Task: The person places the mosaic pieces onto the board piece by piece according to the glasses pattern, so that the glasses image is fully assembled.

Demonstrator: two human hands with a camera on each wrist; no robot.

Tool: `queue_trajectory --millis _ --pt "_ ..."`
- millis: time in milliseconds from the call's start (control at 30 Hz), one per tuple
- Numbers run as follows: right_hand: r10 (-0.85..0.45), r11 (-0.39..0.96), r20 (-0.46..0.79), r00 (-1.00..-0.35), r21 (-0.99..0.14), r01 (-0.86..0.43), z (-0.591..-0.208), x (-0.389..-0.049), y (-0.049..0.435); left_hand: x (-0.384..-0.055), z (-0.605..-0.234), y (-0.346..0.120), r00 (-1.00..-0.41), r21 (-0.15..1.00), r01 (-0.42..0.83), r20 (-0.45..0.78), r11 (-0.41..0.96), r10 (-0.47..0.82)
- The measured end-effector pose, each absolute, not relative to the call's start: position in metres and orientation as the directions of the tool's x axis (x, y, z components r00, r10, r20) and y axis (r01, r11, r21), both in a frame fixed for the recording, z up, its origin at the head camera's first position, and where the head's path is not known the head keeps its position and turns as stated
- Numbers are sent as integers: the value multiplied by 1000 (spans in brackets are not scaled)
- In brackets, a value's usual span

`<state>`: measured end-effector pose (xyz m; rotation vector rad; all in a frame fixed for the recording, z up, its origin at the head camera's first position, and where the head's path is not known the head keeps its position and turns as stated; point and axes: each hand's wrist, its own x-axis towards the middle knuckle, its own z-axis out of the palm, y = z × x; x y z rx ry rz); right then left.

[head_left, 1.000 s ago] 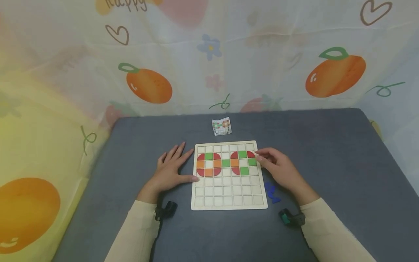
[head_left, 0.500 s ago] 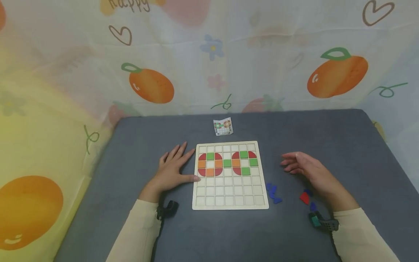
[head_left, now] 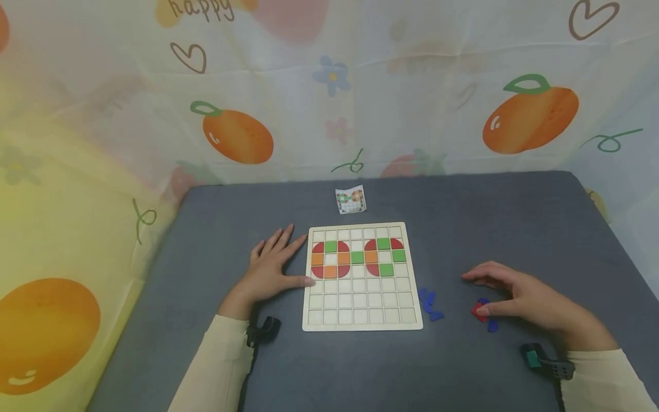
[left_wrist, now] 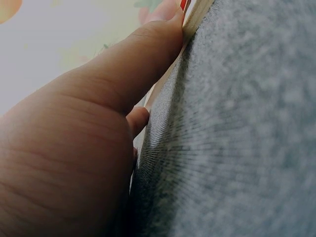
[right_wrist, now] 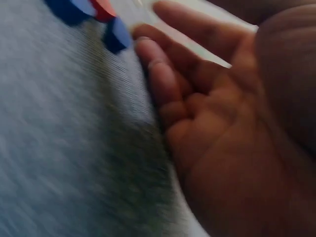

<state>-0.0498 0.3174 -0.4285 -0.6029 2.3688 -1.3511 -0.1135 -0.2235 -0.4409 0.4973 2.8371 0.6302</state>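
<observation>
A wooden grid board [head_left: 358,300] lies on the grey table, with red, orange and green tiles forming two rounded shapes in its upper rows. My left hand [head_left: 269,272] is spread flat along the board's left side, thumb tip on its edge; the left wrist view shows that thumb at the wooden rim. Off to the right, my right hand [head_left: 530,294] hovers with thumb and fingers apart, the thumb overlapping a red piece [head_left: 477,312] in the head view. Blue pieces [head_left: 492,326] lie beside the red one. Nothing shows between the right fingers in the right wrist view.
Several small blue pieces [head_left: 429,303] lie just off the board's lower right edge. Behind the board is a small printed pattern card [head_left: 351,199]. A fruit-patterned cloth [head_left: 412,86] hangs along the table's back edge.
My right hand has left the board's upper right corner and moved right and toward me, over the loose red and blue pieces. The left hand stays at the board's edge.
</observation>
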Motion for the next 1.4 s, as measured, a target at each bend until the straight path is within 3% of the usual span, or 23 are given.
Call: queue_trajectory --millis 233,500,667,1067,1400 --pt "-597 529 -54 -800 -776 -342 -426 -51 316 -114 -440 -223 -928 444 273 -113 854 355" --pt "-599 553 -52 -799 -749 -365 -430 -52 315 -114 -440 -222 -922 450 274 -129 850 365" --pt "-573 535 38 -819 -739 -409 -434 -50 307 -115 -441 -223 -923 453 273 -126 849 364" --pt "-424 643 9 -905 -701 -308 -432 -50 291 -114 -441 -224 -926 441 271 -124 856 357" --pt "-435 627 71 -897 -691 -359 -434 -49 293 -114 -442 -224 -925 440 273 -126 855 360"
